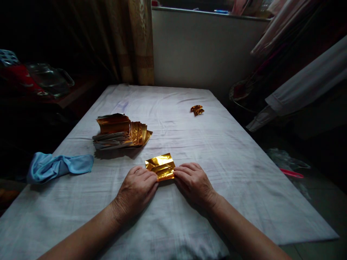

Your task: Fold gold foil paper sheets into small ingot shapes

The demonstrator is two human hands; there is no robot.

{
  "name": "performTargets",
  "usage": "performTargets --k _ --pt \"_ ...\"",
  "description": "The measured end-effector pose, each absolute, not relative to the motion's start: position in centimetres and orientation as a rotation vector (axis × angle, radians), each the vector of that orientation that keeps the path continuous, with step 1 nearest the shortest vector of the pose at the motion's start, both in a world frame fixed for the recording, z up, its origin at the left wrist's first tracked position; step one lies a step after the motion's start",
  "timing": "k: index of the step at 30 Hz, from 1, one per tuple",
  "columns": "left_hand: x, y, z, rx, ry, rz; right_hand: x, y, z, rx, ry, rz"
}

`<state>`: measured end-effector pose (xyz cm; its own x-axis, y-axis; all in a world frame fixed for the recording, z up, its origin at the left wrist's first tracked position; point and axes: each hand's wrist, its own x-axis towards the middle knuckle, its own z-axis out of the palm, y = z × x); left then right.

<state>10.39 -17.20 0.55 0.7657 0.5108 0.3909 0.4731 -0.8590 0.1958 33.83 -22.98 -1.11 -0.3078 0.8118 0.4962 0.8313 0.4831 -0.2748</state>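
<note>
A sheet of shiny gold foil paper (161,166) lies near the middle of the table, with creases running across it. My left hand (139,186) grips its lower left edge, fingers closed together. At the lower right edge, my right hand (195,182) pinches the same sheet. Parts of the sheet are hidden under the fingertips of both hands. Beyond my left hand sits a thick stack of gold foil paper (121,131), its sheets curled and fanned out. Farther off to the right is a small folded gold foil piece (197,109).
A crumpled light blue cloth (61,167) lies at the table's left edge. White fabric (230,173) covers the table. A glass jug (51,79) stands on a dark side surface at left. Clothes (306,83) hang at right, above a pink handle (291,173) near the floor.
</note>
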Motion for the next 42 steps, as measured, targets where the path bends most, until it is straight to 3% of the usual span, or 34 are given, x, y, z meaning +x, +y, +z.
performTargets --k 18,42 --pt "9.3 -17.1 -0.2 2.639 1.051 0.728 34.1 -22.1 -1.7 -1.465 -1.951 0.255" --pt "9.8 -16.6 -0.4 2.556 1.234 0.655 32.7 -21.2 -1.7 -1.779 -1.988 -0.042"
